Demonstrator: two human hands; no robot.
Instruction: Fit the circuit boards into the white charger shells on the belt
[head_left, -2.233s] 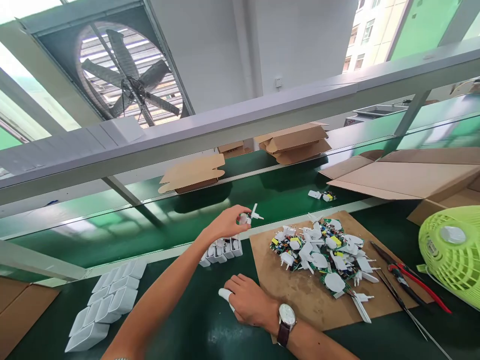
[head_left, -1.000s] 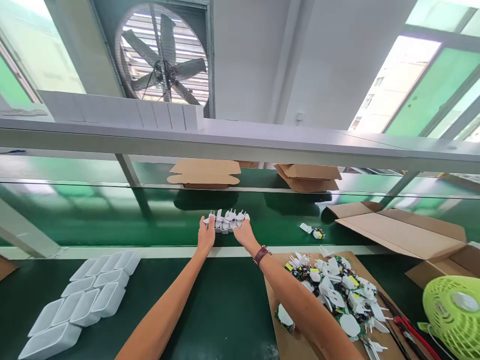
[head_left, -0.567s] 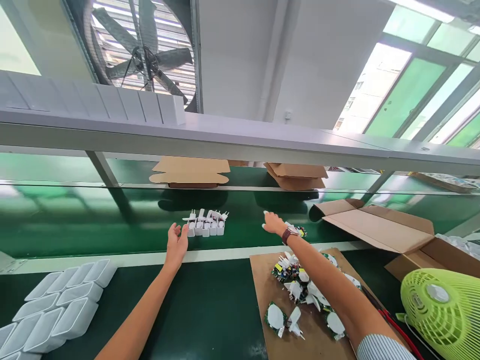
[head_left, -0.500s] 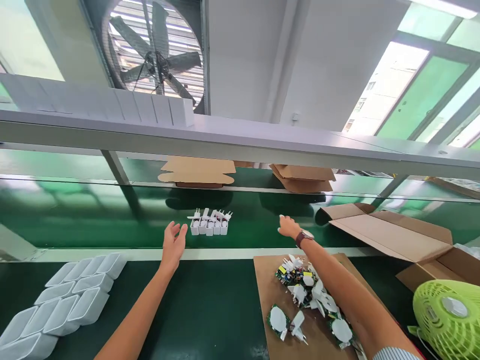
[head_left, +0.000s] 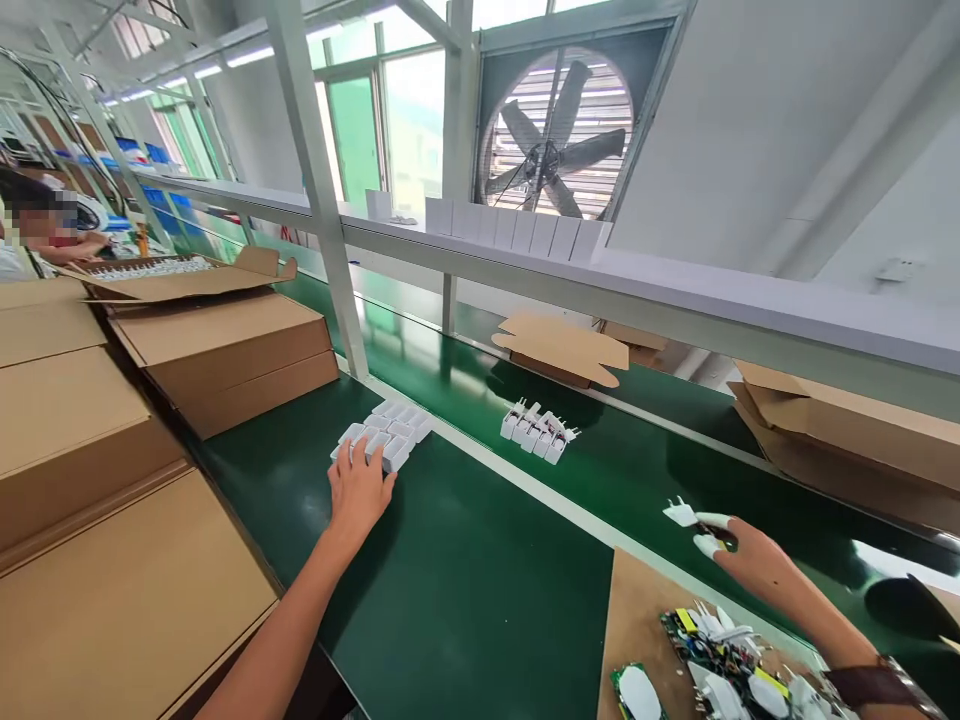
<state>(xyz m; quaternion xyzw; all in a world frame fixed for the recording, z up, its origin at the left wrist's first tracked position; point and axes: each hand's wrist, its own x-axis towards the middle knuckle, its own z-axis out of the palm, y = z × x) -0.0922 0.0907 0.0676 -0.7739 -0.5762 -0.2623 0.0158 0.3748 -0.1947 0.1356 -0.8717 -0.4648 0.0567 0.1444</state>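
Note:
My left hand (head_left: 361, 487) reaches over a block of white plastic cases (head_left: 394, 412), its fingers spread on or just above the nearest ones. Whether it touches them I cannot tell. My right hand (head_left: 742, 560), with white coverings on thumb and fingertip, pinches a white two-pin plug (head_left: 681, 514) with a small dark part behind it, over the green belt. Between the hands, a row of white cases with plugs and parts in them (head_left: 536, 432) stands on the belt. Below my right hand lies a pile of circuit boards with white plugs (head_left: 731, 650) on a brown cardboard sheet (head_left: 626, 600).
Large cardboard boxes (head_left: 232, 345) stand at the left, with a person (head_left: 45, 225) beyond. A metal post (head_left: 315, 190) and white shelf (head_left: 675, 275) rise in front. Flattened cardboard (head_left: 562, 348) and a carton (head_left: 847, 420) lie behind the belt.
The view has swung left. My left hand has moved from beside the filled cases to the stack of white cases. My right hand now shows a plug between its fingers.

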